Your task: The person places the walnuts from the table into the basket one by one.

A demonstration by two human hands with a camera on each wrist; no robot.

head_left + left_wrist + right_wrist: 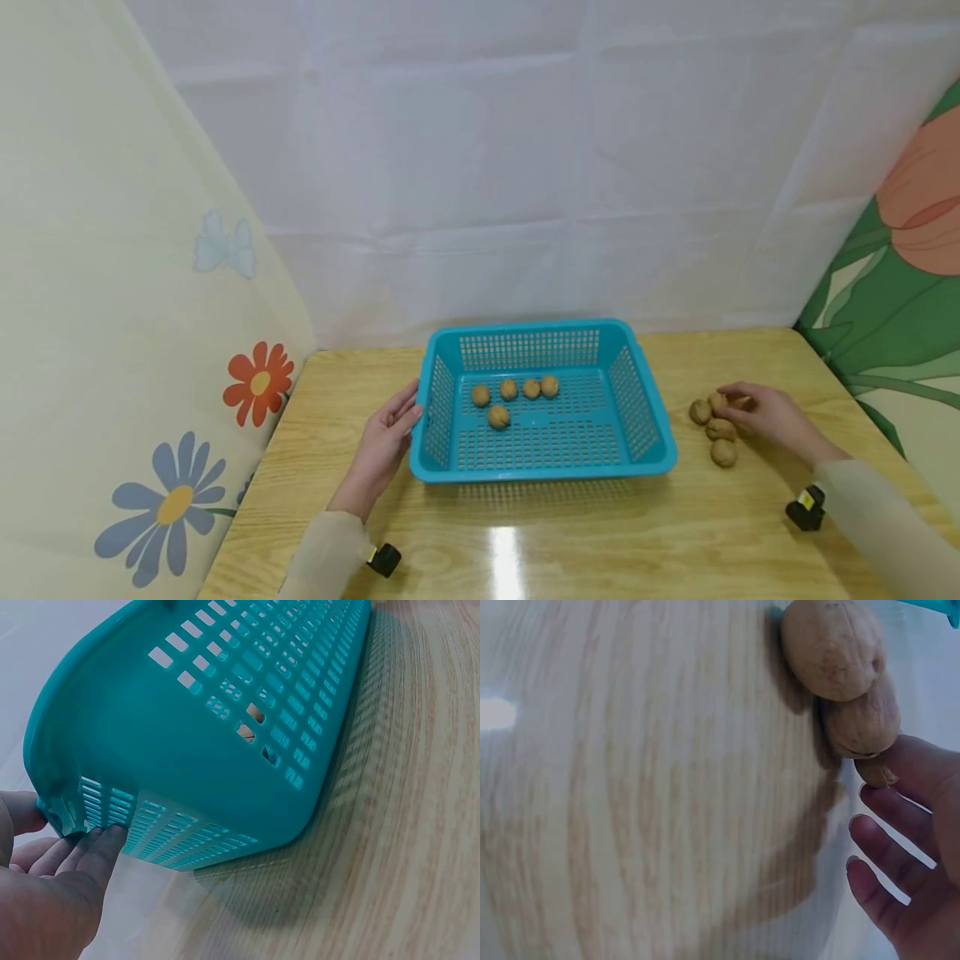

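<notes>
A turquoise plastic basket (543, 477) stands on the table with several walnuts (498, 417) lying on its floor. At its left end my left hand (381, 446) grips the rim, thumb at the top edge and fingers against the slotted outer wall (120, 806). To the right of the basket, my right hand (772, 417) pinches a walnut (717, 402) between thumb and fingers. Three more walnuts (723, 453) lie close beside it on the wood. The right wrist view shows the pinched walnut (876, 775) mostly hidden behind a nearer walnut (861, 724) and the thumb.
The light wood table (555, 542) meets a white cloth backdrop (480, 183) just behind the basket. Flower-printed panels (176, 504) border the left and right sides. Small black cameras (806, 508) sit at both wrists.
</notes>
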